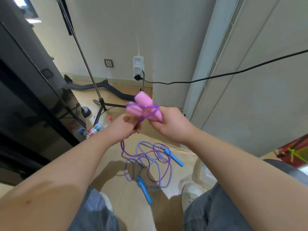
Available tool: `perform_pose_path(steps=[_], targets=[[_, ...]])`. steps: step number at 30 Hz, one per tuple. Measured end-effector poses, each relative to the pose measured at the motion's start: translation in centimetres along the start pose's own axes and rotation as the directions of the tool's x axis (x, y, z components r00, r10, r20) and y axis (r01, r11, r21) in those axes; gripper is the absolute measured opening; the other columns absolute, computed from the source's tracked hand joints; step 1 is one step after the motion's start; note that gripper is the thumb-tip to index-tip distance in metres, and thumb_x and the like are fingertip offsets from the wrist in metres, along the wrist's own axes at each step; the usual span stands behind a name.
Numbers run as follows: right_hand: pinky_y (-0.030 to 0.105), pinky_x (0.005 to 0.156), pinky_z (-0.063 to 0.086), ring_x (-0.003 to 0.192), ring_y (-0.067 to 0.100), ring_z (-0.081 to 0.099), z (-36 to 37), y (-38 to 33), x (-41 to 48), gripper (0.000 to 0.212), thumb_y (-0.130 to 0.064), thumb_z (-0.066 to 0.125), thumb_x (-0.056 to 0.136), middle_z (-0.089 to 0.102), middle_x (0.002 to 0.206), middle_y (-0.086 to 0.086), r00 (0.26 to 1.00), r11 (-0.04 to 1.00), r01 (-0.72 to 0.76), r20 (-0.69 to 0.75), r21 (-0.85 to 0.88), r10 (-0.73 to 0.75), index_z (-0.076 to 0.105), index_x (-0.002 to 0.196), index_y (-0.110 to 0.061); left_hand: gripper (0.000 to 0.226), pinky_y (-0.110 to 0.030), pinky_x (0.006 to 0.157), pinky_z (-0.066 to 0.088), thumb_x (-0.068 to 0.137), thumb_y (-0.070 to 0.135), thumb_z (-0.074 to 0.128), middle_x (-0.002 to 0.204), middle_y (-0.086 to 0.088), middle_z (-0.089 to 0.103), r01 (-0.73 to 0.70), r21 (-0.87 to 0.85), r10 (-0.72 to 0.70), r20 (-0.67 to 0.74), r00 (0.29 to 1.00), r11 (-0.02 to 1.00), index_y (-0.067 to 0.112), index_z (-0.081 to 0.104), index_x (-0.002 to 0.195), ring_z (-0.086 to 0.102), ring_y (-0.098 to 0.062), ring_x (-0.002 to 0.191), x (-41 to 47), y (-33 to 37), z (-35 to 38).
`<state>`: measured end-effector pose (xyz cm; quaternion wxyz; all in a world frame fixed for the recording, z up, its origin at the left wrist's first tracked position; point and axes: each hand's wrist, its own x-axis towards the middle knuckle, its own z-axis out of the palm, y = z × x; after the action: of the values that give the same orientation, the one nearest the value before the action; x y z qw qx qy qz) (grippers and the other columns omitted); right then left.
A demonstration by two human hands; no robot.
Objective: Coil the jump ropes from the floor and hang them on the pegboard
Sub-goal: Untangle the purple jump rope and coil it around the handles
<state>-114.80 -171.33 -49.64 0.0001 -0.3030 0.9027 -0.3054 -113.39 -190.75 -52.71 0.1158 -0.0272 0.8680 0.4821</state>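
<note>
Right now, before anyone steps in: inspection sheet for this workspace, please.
Surface: wooden floor, with rope cords overlapping on it.
Job's things: pink-handled rope is held up, and its purple cord trails to the floor. The blue-handled rope lies uncoiled on the floor. No pegboard seen.
Clutter: a plastic bottle lies on its side, and a black curved bar lies by the wall.
Grips: left grip pinches the purple cord. Right grip holds the pink-handled rope by its handles, which are blurred.
Cables: a black cable runs through the air from the wall adapter off to the right.
Surroundings: tripod stand, dark cabinet on the left, pale panels on the right.
</note>
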Motion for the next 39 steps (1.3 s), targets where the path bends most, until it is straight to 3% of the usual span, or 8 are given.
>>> perform_pose_path(steps=[6, 10, 17, 24, 27, 30, 35, 39], targets=[[0.032, 0.065, 0.04, 0.075, 0.035, 0.055, -0.5, 2.9, 1.0, 0.004, -0.016, 0.048, 0.087, 0.065, 0.092, 0.015, 0.942, 0.884, -0.301, 0.03, -0.357, 0.333, 0.05, 0.087, -0.019, 0.033, -0.031, 0.062, 0.041, 0.101, 0.04, 0.04, 0.06, 0.005, 0.052, -0.1, 0.268, 0.072, 0.113, 0.991, 0.958, 0.026, 0.064, 0.084, 0.048, -0.018, 0.058, -0.5, -0.9, 0.7], [0.035, 0.069, 0.044, 0.094, 0.035, 0.063, 1.8, 2.2, 0.3, 0.019, -0.005, 0.046, 0.09, 0.058, 0.093, 0.009, 0.874, 0.776, -0.405, 0.045, -0.483, 0.484, 0.06, 0.099, -0.013, 0.036, -0.035, 0.06, 0.043, 0.096, 0.046, 0.048, 0.059, 0.003, 0.051, -0.348, 0.652, 0.296, 0.193, 0.936, 0.674, 0.018, 0.057, 0.075, 0.052, -0.024, 0.065, -0.6, 0.3, 1.6], [0.033, 0.065, 0.04, 0.077, 0.028, 0.05, 4.0, 0.4, -0.8, 0.025, -0.009, 0.053, 0.088, 0.052, 0.09, 0.006, 0.865, 0.822, 0.019, 0.422, -0.57, 0.273, 0.063, 0.11, -0.016, 0.073, -0.026, 0.048, 0.03, 0.091, 0.066, 0.009, 0.061, 0.004, 0.054, -0.371, 0.888, 0.603, 0.145, 0.785, 0.27, 0.022, 0.061, 0.065, 0.056, -0.02, 0.064, 0.6, 0.4, 0.7], [0.029, 0.062, 0.03, 0.064, 0.027, 0.041, 2.0, -0.6, -0.9, 0.009, -0.019, 0.059, 0.085, 0.047, 0.062, 0.002, 0.891, 0.911, 0.307, 0.421, -0.276, -0.172, 0.054, 0.077, -0.019, 0.073, -0.032, 0.055, 0.034, 0.083, 0.075, 0.038, 0.046, 0.006, 0.043, -0.196, 0.262, 0.232, -0.115, 0.966, 0.945, 0.008, 0.05, 0.057, 0.038, -0.013, 0.049, 1.2, -0.9, 0.2], [0.03, 0.06, 0.028, 0.062, 0.025, 0.043, 0.5, -1.0, -0.7, 0.023, -0.018, 0.063, 0.082, 0.043, 0.057, -0.005, 0.973, 0.988, 0.124, 0.207, -0.089, -0.104, 0.045, 0.067, -0.021, 0.042, -0.031, 0.046, 0.042, 0.101, 0.035, 0.051, 0.043, 0.005, 0.055, 0.207, 0.12, -0.029, -0.801, 0.598, 0.971, 0.012, 0.055, 0.066, 0.051, -0.012, 0.051, 2.1, -0.1, 1.2], [0.032, 0.059, 0.029, 0.066, 0.028, 0.047, -0.3, -0.5, 0.4, 0.023, -0.017, 0.06, 0.083, 0.049, 0.058, -0.003, 0.997, 0.997, -0.082, -0.013, -0.01, 0.082, 0.046, 0.065, -0.018, 0.04, -0.023, 0.044, 0.034, 0.102, 0.035, 0.037, 0.048, 0.005, 0.052, 0.03, -0.065, -0.04, -0.154, 0.987, 0.997, 0.024, 0.059, 0.071, 0.043, -0.012, 0.043, 1.9, -1.4, 1.7], [0.031, 0.064, 0.039, 0.074, 0.035, 0.054, -1.0, 2.5, 1.4, 0.005, -0.011, 0.05, 0.08, 0.054, 0.072, 0.008, 0.917, 0.906, -0.393, -0.14, -0.154, 0.374, 0.052, 0.078, -0.015, 0.046, -0.024, 0.051, 0.04, 0.101, 0.054, 0.03, 0.06, 0.001, 0.052, 0.12, 0.195, -0.144, 0.116, 0.983, 0.973, 0.021, 0.057, 0.085, 0.044, -0.014, 0.049, -0.3, -1.0, 2.2], [0.034, 0.068, 0.043, 0.077, 0.033, 0.052, -0.5, 3.4, 0.5, 0.009, -0.011, 0.048, 0.088, 0.042, 0.07, 0.005, 0.869, 0.794, -0.447, 0.013, -0.412, 0.495, 0.055, 0.094, -0.014, 0.034, -0.027, 0.054, 0.035, 0.101, 0.044, 0.042, 0.063, 0.006, 0.054, -0.229, 0.522, 0.151, 0.187, 0.971, 0.822, 0.024, 0.057, 0.079, 0.052, -0.015, 0.061, -1.5, 0.3, 2.5]])
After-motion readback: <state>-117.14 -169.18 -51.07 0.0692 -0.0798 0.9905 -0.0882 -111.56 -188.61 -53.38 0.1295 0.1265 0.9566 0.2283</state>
